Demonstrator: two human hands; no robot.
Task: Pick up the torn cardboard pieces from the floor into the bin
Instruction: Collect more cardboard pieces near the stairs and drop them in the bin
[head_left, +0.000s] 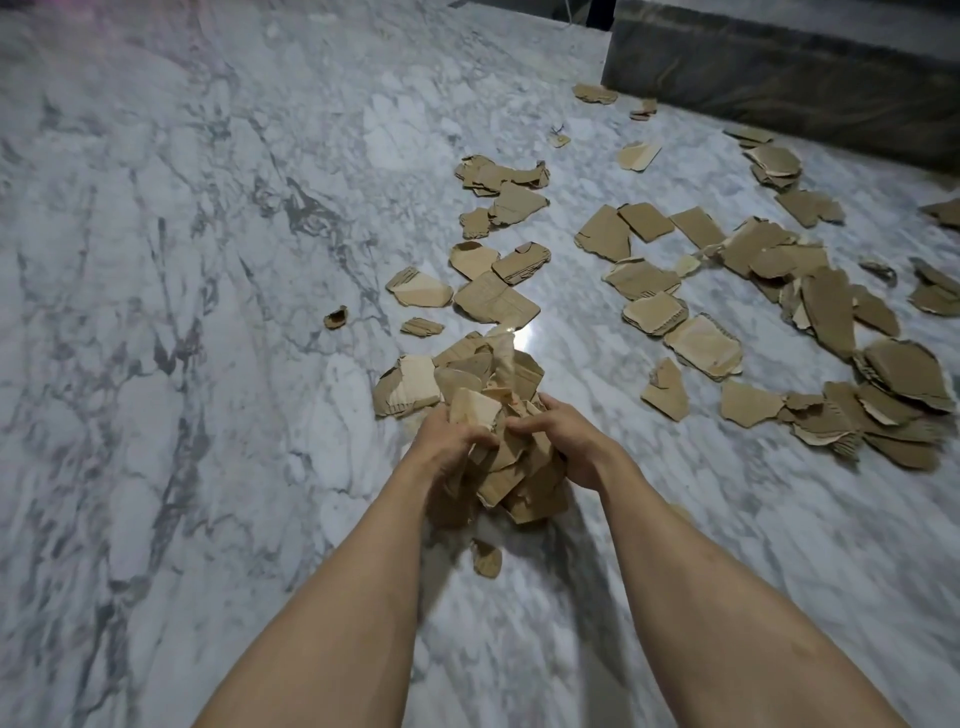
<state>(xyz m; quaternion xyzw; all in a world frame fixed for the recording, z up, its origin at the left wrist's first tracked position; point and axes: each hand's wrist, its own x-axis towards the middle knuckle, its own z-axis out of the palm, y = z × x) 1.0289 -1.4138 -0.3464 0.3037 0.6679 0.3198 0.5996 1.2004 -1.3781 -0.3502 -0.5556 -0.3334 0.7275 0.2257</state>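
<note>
Over a white, grey-veined marble floor (208, 312), both forearms reach forward and the two hands meet around a bundle of torn cardboard pieces (511, 467). The left hand (449, 441) curls its fingers over the bundle's left flank; the right hand (566, 441) curls over the right flank, so the stack is squeezed between them. The bundle appears raised off the floor, though its height cannot be judged. One small scrap (487, 558) lies on the floor just below the bundle, apart from it. A ragged piece with a pale torn face (410, 387) juts out at the bundle's upper left; whether it is gripped or resting on the floor cannot be told.

Many loose pieces remain: a cluster (493, 296) just beyond the hands, and a wider scatter (810, 312) to the right, running toward a dark low ledge (779, 83) at the far edge. A tiny curled fragment (336, 317) sits alone to the left.

No bin is in view. The step in hand is judged to be gathering a load; the task is early, most of the cardboard being still on the floor. The next move calls for steady inward pressure while carrying, since the irregular, overlapping pieces could slip from the underside, and for locating the bin outside the present view.
</note>
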